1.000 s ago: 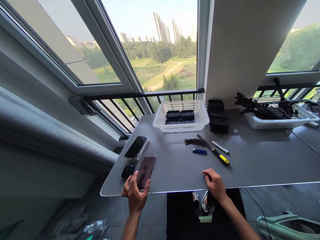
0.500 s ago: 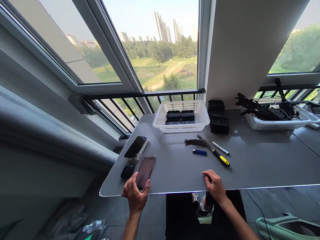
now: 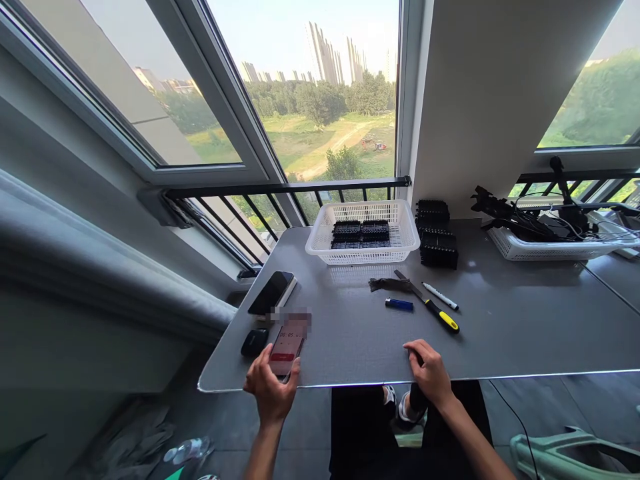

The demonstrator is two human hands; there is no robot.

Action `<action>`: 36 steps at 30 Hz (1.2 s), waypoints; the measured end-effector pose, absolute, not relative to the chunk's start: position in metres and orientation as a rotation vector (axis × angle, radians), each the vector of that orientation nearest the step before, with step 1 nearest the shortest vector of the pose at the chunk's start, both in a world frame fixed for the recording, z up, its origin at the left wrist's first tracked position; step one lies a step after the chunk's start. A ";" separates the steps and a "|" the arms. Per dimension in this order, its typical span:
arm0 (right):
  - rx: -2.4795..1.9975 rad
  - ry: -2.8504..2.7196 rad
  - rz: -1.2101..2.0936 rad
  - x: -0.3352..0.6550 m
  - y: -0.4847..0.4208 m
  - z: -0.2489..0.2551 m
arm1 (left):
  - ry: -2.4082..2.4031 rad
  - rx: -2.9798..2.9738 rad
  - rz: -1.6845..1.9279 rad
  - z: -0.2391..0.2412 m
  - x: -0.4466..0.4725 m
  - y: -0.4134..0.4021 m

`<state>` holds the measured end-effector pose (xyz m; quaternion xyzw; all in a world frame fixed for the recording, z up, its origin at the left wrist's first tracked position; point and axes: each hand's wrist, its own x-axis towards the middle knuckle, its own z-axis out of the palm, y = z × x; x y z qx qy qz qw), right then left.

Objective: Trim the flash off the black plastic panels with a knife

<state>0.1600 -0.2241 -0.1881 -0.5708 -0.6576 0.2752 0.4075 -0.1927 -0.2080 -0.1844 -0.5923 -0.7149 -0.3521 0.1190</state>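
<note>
My left hand point(image 3: 273, 390) is closed around the lower end of a smartphone point(image 3: 289, 341) at the table's near edge, thumb on one side and fingers on the other. The lit screen carries timer digits and a red bar; its top is blurred out. Beside it lie a black earbud case point(image 3: 255, 343) and a second, dark-screened phone point(image 3: 271, 293). My right hand point(image 3: 429, 370) rests at the near edge, fingers loosely curled with nothing visible in them. Farther in lie a blue lighter point(image 3: 399, 305), a yellow-and-black handled tool point(image 3: 442, 316), a white marker point(image 3: 440, 296) and dark strands point(image 3: 389, 285).
A white plastic basket point(image 3: 363, 257) holding several black ridged parts point(image 3: 361, 230) stands at the back of the grey table point(image 3: 345, 340). More black parts point(image 3: 437, 248) are stacked beside it. Another basket point(image 3: 545, 250), heaped with black cables and pieces, sits far right.
The phone in my left hand has lit up; its screen was dark before and now displays digits and a red bar. Both hands stay in nearly the same place.
</note>
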 end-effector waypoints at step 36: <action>-1.428 -1.701 0.641 0.159 -0.225 -0.191 | -2.158 -1.672 -1.061 -0.184 -0.189 -0.208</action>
